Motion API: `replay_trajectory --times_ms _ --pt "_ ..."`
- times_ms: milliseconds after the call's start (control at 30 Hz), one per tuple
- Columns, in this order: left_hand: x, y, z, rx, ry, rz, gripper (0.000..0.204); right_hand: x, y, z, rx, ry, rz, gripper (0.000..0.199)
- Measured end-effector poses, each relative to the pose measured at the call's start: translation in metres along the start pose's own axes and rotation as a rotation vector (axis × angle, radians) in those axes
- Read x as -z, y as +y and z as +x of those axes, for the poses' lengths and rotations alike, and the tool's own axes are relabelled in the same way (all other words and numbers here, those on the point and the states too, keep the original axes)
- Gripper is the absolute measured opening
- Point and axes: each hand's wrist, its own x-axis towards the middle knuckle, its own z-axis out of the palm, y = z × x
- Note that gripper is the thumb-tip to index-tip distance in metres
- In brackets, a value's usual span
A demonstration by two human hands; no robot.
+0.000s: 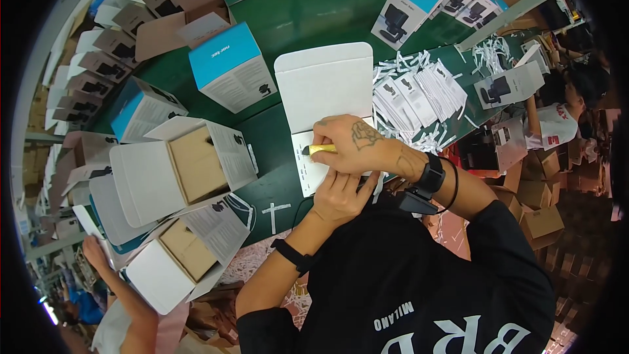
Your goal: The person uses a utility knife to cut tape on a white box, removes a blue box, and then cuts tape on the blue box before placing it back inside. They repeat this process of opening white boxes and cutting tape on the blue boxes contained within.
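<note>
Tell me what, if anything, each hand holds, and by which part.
Right hand: a small tool, by its yellow body. Left hand: whether it holds anything can't be told.

The carton [324,85] lies on the table [274,157], its lid spread out behind. Over the carton's front part is the right hand [359,147] with a cutter [322,149] in it; the left hand [344,195] is at its front edge. Just right of the carton lie leaflets [426,95] amid strips [409,64]. Left of it stands an open box [147,183] with an insert [196,167] inside; a second open box [154,275] stands left and farther forward. A shut box [236,82] is left of the lid, more boxes [403,16] behind and right, and a row of boxes [101,65] far left.
</note>
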Motion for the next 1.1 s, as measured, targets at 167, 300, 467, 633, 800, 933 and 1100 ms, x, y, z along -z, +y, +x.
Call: replay_trajectory --times_ms 167,300,467,633,800,933,1100 --pt "-0.005 0.009 -0.012 0.050 0.014 -0.017 0.032 -0.025 -0.025 -0.004 0.106 0.189 -0.129 0.031" --pt "-0.001 0.005 -0.002 0.063 0.042 -0.006 0.032 -0.035 -0.040 0.004 0.130 0.224 -0.221 0.029" --pt "0.004 0.008 0.001 0.050 0.014 0.012 0.033 -0.009 -0.029 -0.022 0.168 0.194 0.393 0.029" --pt "0.003 0.010 -0.004 0.105 0.020 -0.019 0.016 0.053 0.022 -0.119 -0.304 0.619 -0.005 0.056" --pt "-0.001 0.006 -0.008 0.117 0.005 -0.002 0.017 -0.015 0.005 -0.145 -0.556 0.254 0.275 0.071" --pt "0.001 0.012 0.001 0.139 0.001 -0.044 0.021 -0.053 0.025 -0.166 -0.588 0.673 0.423 0.056" --pt "-0.001 0.015 0.003 0.141 -0.013 -0.028 0.021 -0.008 0.046 -0.183 -0.424 0.432 0.231 0.065"
